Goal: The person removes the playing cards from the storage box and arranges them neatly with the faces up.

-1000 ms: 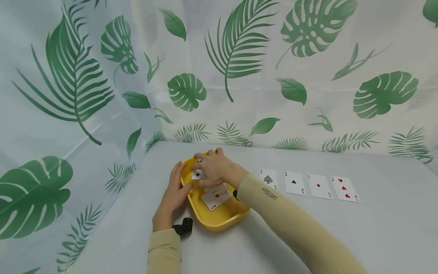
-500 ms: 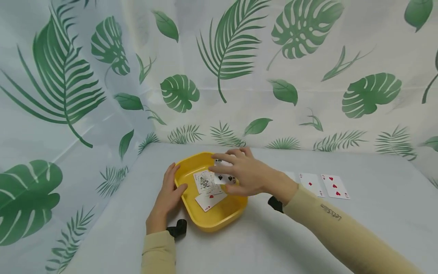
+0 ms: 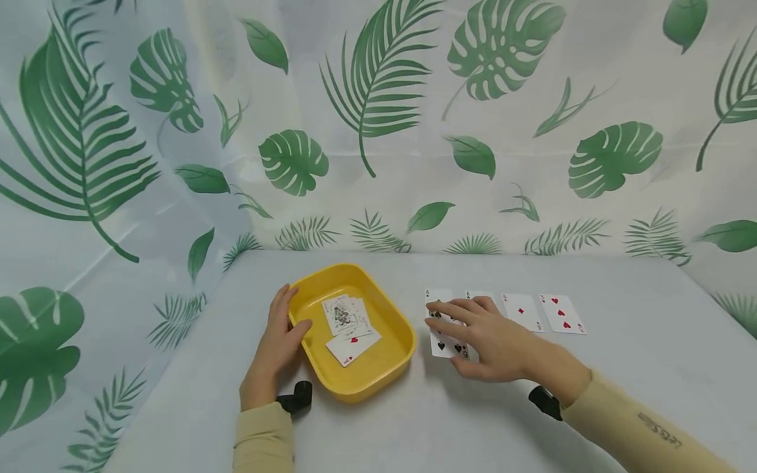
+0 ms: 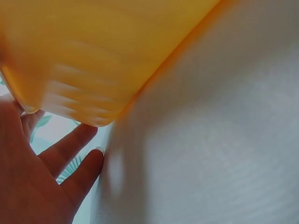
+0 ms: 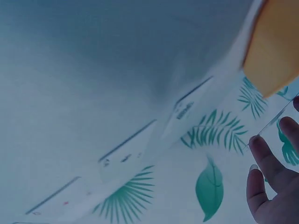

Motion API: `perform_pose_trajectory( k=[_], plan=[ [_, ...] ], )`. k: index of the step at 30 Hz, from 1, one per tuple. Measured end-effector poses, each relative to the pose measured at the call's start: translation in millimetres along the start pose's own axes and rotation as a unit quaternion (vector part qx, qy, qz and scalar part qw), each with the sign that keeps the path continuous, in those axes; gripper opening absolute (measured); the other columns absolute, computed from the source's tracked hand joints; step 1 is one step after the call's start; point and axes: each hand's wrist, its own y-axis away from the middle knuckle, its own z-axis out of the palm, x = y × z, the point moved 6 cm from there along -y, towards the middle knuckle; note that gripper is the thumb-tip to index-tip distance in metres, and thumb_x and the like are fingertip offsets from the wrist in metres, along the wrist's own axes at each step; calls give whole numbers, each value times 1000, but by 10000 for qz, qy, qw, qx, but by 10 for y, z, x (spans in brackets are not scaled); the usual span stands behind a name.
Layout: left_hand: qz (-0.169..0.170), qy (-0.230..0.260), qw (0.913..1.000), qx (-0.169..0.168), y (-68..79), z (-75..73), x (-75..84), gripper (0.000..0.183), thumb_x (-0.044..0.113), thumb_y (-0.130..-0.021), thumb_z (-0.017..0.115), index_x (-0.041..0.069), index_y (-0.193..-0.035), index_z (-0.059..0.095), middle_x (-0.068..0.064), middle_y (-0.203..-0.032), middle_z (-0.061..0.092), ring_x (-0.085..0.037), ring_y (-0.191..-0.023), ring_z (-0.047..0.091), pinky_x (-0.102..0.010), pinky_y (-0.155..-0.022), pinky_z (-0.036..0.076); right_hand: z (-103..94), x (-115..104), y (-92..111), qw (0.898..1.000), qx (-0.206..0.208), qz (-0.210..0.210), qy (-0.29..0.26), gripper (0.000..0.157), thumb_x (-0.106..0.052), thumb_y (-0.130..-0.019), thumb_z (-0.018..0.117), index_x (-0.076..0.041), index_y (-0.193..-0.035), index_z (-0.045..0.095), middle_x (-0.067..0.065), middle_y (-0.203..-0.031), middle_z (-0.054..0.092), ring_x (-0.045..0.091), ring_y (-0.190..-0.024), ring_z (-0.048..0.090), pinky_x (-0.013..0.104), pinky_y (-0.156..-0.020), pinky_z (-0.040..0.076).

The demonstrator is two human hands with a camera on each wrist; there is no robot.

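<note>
My left hand (image 3: 276,345) grips the left side of a yellow tray (image 3: 393,315), thumb over the rim and fingers along the outer wall. In the left wrist view, two fingertips (image 4: 88,133) lie near the tray's bottom corner. My right hand (image 3: 497,345) holds a six of spades (image 3: 440,347) between thumb and fingers, face up, right of the tray. That playing card overlaps the ace of spades (image 3: 434,293) in the head view. Inside the tray, a joker (image 3: 343,315) lies on other cards, with an ace of hearts (image 3: 353,345) partly under them.
Rightward along the row lie a partly hidden ace (image 3: 476,295), an ace of diamonds (image 3: 520,311) and a three of hearts (image 3: 562,314). A leaf-printed curtain (image 3: 367,184) stands behind the white tabletop (image 3: 414,433). Black wrist cameras sit on both wrists.
My right hand has lifted the six of spades out of the tray and carried it right, over the row's left end. My left hand has stayed on the tray.
</note>
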Motion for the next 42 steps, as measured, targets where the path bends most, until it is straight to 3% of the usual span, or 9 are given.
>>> perform_pose_trajectory(
  k=[10,21,27,30,34,42],
  plan=[
    [-322,-25,9995,-51,34,-58,-17,73,19,-94,55,17,-160,24,-2,-169,4,-29,-152,14,-52,-119,19,324,-5,180,9983,-464,266,-225,54,-25,-87,71,-11,-138,60,9,-147,51,31,-128,51,54,-97,39],
    [-292,-103,9995,-19,50,-81,-34,73,19,-94,53,16,-160,24,-3,-169,4,-30,-152,13,-53,-119,18,473,-107,96,9875,-1374,499,-591,53,-32,-93,69,-14,-141,58,8,-149,49,28,-131,50,56,-102,38],
    [-325,-6,9995,-64,37,-73,-15,72,19,-95,53,17,-161,22,-1,-169,3,-28,-153,11,-53,-119,17,471,-144,116,9828,-1621,617,-631,52,-31,-94,68,-16,-142,56,8,-151,46,25,-136,45,59,-104,37],
    [-314,3,9995,-95,33,-60,4,72,19,-95,52,16,-161,22,-2,-169,2,-28,-153,11,-53,-119,17,422,-106,125,9803,-1606,907,-709,55,-34,-95,67,-16,-145,55,7,-154,43,27,-138,44,59,-108,34],
    [-312,22,9995,-102,34,-33,23,73,19,-95,52,16,-161,22,-1,-169,2,-28,-153,12,-52,-120,17,287,-16,92,9827,-1257,1154,-721,54,-35,-97,66,-14,-146,55,9,-154,43,32,-136,46,59,-109,35],
    [-230,34,9997,-102,39,-16,19,72,18,-95,53,15,-161,22,-2,-169,3,-29,-153,12,-53,-119,17,147,106,-107,9870,-713,1255,-706,54,-35,-97,66,-11,-145,55,14,-151,46,33,-131,50,57,-104,42]
  ],
)
